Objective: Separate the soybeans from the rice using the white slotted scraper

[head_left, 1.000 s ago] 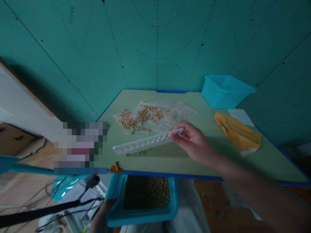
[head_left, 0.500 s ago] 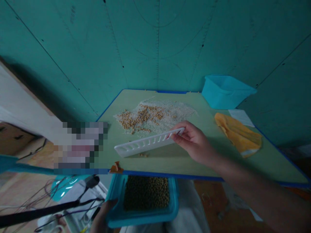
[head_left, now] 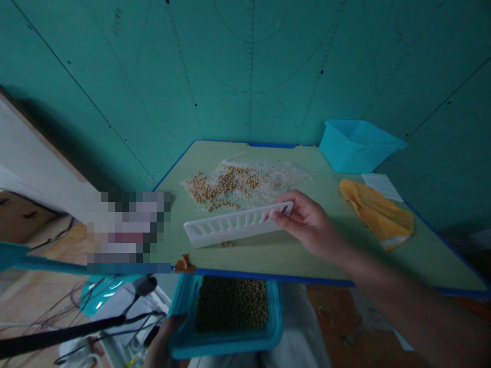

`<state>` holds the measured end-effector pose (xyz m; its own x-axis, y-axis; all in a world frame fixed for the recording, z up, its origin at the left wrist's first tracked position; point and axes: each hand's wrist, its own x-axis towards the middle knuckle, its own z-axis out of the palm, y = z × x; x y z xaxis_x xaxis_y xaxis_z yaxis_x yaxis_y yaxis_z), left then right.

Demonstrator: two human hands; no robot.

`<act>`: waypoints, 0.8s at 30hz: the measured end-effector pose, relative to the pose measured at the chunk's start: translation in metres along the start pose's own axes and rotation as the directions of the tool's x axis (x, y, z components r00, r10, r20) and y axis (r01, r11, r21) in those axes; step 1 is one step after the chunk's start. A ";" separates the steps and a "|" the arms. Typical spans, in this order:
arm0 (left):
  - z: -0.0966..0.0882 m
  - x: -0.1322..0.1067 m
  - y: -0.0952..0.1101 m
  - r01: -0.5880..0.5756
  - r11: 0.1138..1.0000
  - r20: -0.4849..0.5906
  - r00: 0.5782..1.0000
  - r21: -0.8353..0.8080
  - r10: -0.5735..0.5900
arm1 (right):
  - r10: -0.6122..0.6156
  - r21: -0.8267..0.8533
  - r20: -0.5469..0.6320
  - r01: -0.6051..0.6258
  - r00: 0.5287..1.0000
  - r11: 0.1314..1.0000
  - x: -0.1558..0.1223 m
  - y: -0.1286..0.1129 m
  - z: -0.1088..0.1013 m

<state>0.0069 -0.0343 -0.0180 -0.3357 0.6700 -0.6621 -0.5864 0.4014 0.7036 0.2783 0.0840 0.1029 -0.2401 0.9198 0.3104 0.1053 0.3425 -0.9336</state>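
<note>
My right hand [head_left: 307,222] is closed on the right end of a white slotted plastic strip [head_left: 230,225], held tilted just over the table. Behind the strip, round tan beans [head_left: 226,181] lie scattered among spread white rice-like grains [head_left: 284,176]. A few loose beans [head_left: 227,244] sit close under the strip's lower edge. Below the table's front edge, my left hand [head_left: 166,332] grips the left rim of a blue plastic bin [head_left: 226,345], its fingers partly hidden. Many beans [head_left: 233,304] fill the bottom of the bin.
On the table [head_left: 307,266], an empty-looking blue basin [head_left: 349,148] stands back right. A yellow cloth [head_left: 378,212] and a white sheet [head_left: 381,185] lie in front of it. Brown tape [head_left: 184,263] sticks to the front edge. Cables and a black bar [head_left: 76,329] are at lower left.
The white strip has tilted a little, so its slots show more openly, and its left end has shifted slightly right. My left hand and the bin have hardly moved.
</note>
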 end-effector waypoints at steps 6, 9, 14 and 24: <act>0.015 -0.012 0.009 0.111 0.993 0.077 0.991 0.038 -0.114 | 0.092 0.140 0.082 -0.102 0.992 0.985 -0.003 -0.009 -0.001; 0.013 -0.011 0.006 0.101 0.995 0.092 0.991 0.019 -0.102 | 0.127 0.164 0.120 -0.145 0.985 0.976 -0.004 -0.009 -0.002; 0.011 -0.007 -0.001 0.101 0.995 0.108 0.989 0.010 -0.102 | 0.172 0.118 0.178 -0.195 0.969 0.974 -0.002 -0.009 -0.007; 0.012 -0.009 -0.003 0.173 0.984 0.197 0.967 -0.039 -0.162 | 0.208 0.078 0.351 -0.250 0.913 0.965 0.001 -0.010 -0.008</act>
<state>0.0209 -0.0339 -0.0113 -0.0839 0.7060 -0.7033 -0.6637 0.4869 0.5679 0.2844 0.0827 0.1142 -0.5362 0.8437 0.0259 0.0862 0.0852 -0.9926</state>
